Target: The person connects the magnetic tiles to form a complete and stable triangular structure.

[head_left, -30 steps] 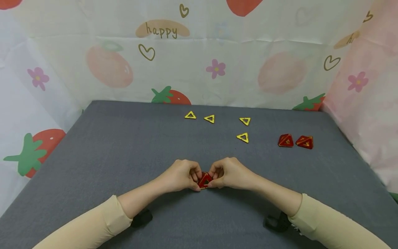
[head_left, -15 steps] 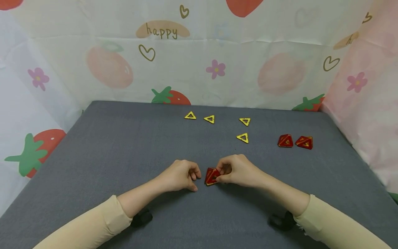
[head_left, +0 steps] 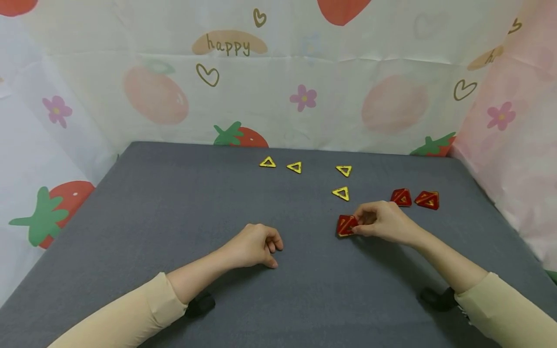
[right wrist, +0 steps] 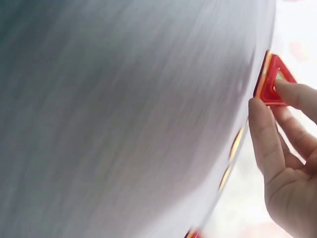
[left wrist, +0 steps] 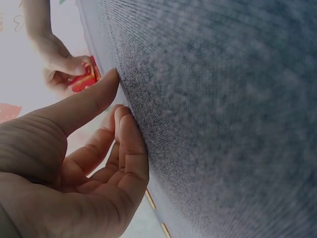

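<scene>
Between thumb and fingers my right hand (head_left: 385,222) pinches a red pyramid (head_left: 346,225) built of triangular tiles with a yellow base edge. In the right wrist view the thumb lies on one red face of the pyramid (right wrist: 271,84). My left hand (head_left: 256,245) rests on the cloth near the middle of the table, fingers loosely bent, thumb apart, holding nothing. Just beyond the right hand stands a red pyramid (head_left: 401,197), with another red pyramid (head_left: 427,199) to its right.
Flat yellow triangle frames lie toward the back: one triangle (head_left: 267,162), a second triangle (head_left: 295,167), a third triangle (head_left: 344,170) and a nearer triangle (head_left: 341,193). A grey cloth (head_left: 196,193) covers the table. A printed curtain (head_left: 261,87) hangs behind it.
Both hands were at the red pyramid a second ago; the left hand let go and stayed in place. My right hand has carried the pyramid right and away from me.
</scene>
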